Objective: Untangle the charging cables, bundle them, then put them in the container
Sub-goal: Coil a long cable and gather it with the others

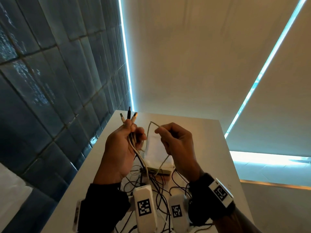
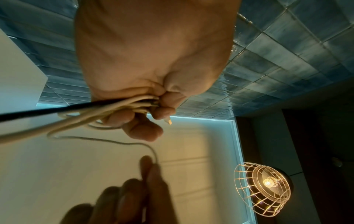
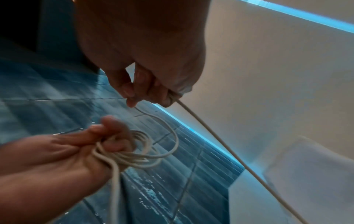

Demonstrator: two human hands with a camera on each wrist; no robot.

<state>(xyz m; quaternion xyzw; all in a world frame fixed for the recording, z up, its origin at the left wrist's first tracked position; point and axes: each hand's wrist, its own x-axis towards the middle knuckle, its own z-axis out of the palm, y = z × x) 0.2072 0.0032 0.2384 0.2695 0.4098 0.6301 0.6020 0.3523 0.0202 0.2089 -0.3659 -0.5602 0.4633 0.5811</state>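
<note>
Left hand (image 1: pixel 123 148) gripped cables (image 1: pixel 133 143), three plugs (image 1: pixel 128 116) sticking up. Right hand (image 1: pixel 176 145) pinched one pale cable (image 1: pixel 152 125) looping between hands. Loose cables on table (image 1: pixel 210 148) below.

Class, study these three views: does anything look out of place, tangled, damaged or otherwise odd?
Yes: dark and pale cables lie in a loose tangle on the white table, not bundled. The left hand grips three plug ends; the right hand pinches one pale cable. No damage shows.
</note>
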